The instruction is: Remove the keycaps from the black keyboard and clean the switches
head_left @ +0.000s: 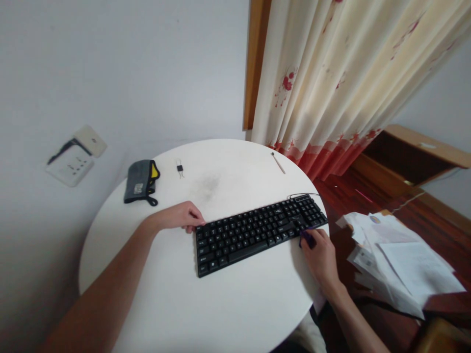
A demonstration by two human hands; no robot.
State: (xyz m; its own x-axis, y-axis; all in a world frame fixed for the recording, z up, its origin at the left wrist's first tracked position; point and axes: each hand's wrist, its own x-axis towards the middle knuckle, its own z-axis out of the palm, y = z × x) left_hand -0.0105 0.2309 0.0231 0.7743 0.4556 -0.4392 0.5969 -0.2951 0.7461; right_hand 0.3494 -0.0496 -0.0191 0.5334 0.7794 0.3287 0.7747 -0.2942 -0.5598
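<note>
A black keyboard (253,230) lies at a slant across the round white table (162,299). My left hand (184,215) pinches its upper left corner between thumb and fingers. At the lower right edge of the keyboard, my right hand (321,252) is closed on a small dark purple thing (307,238), which touches the keys there. It looks soft, but the fingers cover most of it and its kind cannot be made out. A thin black cable (303,195) loops behind the keyboard's far right corner.
A folded grey cloth with yellow lining (140,182) lies at the table's left, near a black binder clip (179,168). A slim brush-like stick (278,163) rests by the far right edge. Papers (405,255) are piled beyond the table's right side, and a curtain (312,78) hangs behind.
</note>
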